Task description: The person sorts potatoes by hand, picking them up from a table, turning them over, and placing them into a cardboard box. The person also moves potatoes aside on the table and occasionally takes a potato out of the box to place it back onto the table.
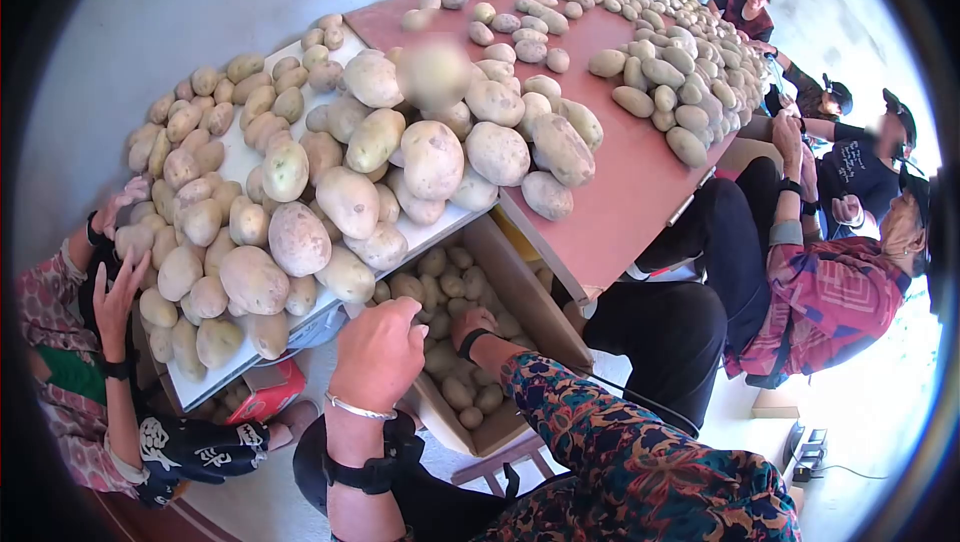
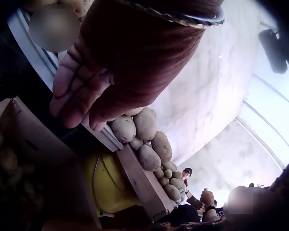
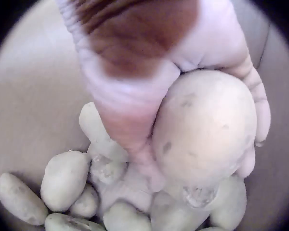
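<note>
My right hand reaches down into a cardboard box of potatoes. In the right wrist view its thumb and fingers curl round a large pale potato with a few dark spots. More potatoes lie just below that hand on the box floor. My left hand hovers beside the box, in front of the edge of a white table piled with potatoes. Its fingers hang loosely bent and hold nothing, as the left wrist view shows of the hand.
A reddish tabletop adjoins the white one and bears another large heap of potatoes. Another person's hands are at the pile's left edge. Several people sit at the right, one in a patterned shirt. A red box stands below.
</note>
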{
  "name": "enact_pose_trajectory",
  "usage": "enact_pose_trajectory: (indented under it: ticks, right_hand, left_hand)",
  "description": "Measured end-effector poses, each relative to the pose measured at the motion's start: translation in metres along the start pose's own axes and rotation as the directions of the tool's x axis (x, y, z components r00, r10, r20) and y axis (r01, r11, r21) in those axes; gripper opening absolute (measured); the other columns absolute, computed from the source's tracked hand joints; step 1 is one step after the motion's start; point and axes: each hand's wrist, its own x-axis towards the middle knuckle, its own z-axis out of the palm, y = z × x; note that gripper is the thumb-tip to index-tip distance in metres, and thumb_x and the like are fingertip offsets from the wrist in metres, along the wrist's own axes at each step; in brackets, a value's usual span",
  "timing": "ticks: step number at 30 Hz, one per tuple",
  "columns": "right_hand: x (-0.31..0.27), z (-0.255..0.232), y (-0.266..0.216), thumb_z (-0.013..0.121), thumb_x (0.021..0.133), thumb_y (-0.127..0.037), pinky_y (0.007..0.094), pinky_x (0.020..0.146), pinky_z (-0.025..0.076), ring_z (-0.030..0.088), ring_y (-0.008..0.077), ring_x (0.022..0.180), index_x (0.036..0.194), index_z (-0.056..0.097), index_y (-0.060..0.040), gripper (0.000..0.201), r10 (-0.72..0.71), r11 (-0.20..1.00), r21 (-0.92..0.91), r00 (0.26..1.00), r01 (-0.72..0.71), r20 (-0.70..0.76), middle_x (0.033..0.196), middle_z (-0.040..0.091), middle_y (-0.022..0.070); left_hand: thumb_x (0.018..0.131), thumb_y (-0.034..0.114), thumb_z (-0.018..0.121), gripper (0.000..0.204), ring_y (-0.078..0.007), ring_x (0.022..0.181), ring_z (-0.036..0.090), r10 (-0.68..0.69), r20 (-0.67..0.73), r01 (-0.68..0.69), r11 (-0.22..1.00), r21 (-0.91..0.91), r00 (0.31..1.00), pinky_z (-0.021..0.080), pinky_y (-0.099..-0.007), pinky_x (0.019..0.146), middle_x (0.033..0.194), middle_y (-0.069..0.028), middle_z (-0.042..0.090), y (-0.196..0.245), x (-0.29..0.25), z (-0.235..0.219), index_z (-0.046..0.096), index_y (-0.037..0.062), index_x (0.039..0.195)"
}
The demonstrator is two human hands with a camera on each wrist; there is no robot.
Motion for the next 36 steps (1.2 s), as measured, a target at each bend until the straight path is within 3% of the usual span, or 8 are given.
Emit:
enact_pose_trajectory:
  ticks: [6,9,15,17,20,23,29,36]
  right_hand:
    - [0.015,0.017,-0.003,0.058,0.088,-0.022,0.0508,0.061,0.055,0.068,0.0301,0.097,0.112,0.071,-0.0135,0.029,0.015,0.997,0.079,0.995,-0.007,-0.099,0.110,0.070,0.0070]
    - [0.012,0.023,0.003,0.057,0.088,-0.023,0.0530,0.066,0.055,0.067,0.0305,0.101,0.112,0.071,-0.0140,0.029,0.026,0.991,0.133,0.999,-0.021,-0.032,0.113,0.070,0.0077]
    - [-0.015,0.023,0.024,0.058,0.085,-0.021,0.0527,0.074,0.055,0.067,0.0307,0.101,0.113,0.070,-0.0136,0.032,0.083,0.898,0.435,0.997,-0.072,-0.005,0.113,0.069,0.0104]
    - [-0.031,0.029,0.035,0.059,0.080,-0.021,0.0464,0.081,0.054,0.067,0.0320,0.101,0.107,0.071,-0.0079,0.032,-0.031,0.874,0.463,0.967,0.148,-0.252,0.110,0.069,0.0147]
    - [-0.056,0.004,0.042,0.058,0.080,-0.022,0.0432,0.084,0.053,0.065,0.0347,0.102,0.103,0.070,-0.0016,0.033,-0.071,0.740,0.638,0.968,0.213,-0.241,0.115,0.065,0.0210]
    - [-0.083,-0.026,0.044,0.060,0.075,-0.023,0.0443,0.085,0.052,0.065,0.0377,0.101,0.113,0.063,0.0022,0.046,-0.160,0.730,0.617,0.951,0.295,-0.266,0.109,0.066,0.0242]
    - [-0.185,-0.080,0.077,0.076,0.072,-0.029,0.0439,0.081,0.052,0.066,0.0383,0.090,0.120,0.046,0.0022,0.065,-0.143,0.564,0.622,0.806,0.544,-0.575,0.092,0.066,0.0239]
    - [-0.253,-0.078,0.138,0.080,0.072,-0.029,0.0371,0.086,0.050,0.064,0.0269,0.096,0.121,0.049,-0.0034,0.063,0.062,0.323,0.659,0.680,0.679,-0.731,0.102,0.064,0.0171]
  left_hand:
    - [0.080,0.015,0.065,0.022,-0.0372,0.081,0.064,-0.018,0.017,0.018,1.000,0.011,1.000,0.050,-0.0460,0.074,0.082,-0.0173,0.067,0.002,-0.002,-0.003,0.067,0.0036,0.099]
    - [0.080,0.016,0.064,0.021,-0.0379,0.083,0.064,-0.021,0.034,0.022,1.000,-0.017,0.999,0.049,-0.0466,0.074,0.085,-0.0171,0.068,0.003,-0.001,-0.001,0.067,0.0041,0.097]
    - [0.080,0.016,0.063,0.019,-0.0385,0.086,0.063,-0.034,0.068,0.033,0.999,0.009,0.997,0.049,-0.0473,0.077,0.088,-0.0182,0.067,0.005,0.001,-0.004,0.067,0.0039,0.095]
    - [0.081,0.016,0.064,0.020,-0.0387,0.088,0.063,-0.008,0.068,0.010,1.000,-0.024,0.998,0.049,-0.0471,0.078,0.089,-0.0192,0.067,0.002,0.004,-0.003,0.067,0.0039,0.096]
    - [0.080,0.016,0.064,0.020,-0.0386,0.088,0.063,-0.022,0.092,0.021,1.000,0.003,0.996,0.049,-0.0469,0.078,0.090,-0.0193,0.067,0.006,0.007,-0.005,0.067,0.0038,0.096]
    - [0.080,0.016,0.065,0.020,-0.0387,0.088,0.063,-0.034,0.095,0.033,0.999,0.014,0.995,0.049,-0.0468,0.078,0.090,-0.0195,0.067,0.006,0.009,-0.005,0.067,0.0036,0.096]
    - [0.079,0.016,0.066,0.018,-0.0383,0.086,0.064,-0.032,-0.026,0.033,0.999,0.023,0.999,0.050,-0.0459,0.077,0.088,-0.0199,0.068,-0.003,0.006,-0.001,0.069,0.0029,0.092]
    - [0.078,0.016,0.067,0.021,-0.0378,0.084,0.065,-0.019,-0.020,0.020,1.000,0.010,1.000,0.050,-0.0450,0.077,0.087,-0.0205,0.068,0.001,0.006,0.003,0.070,0.0014,0.093]
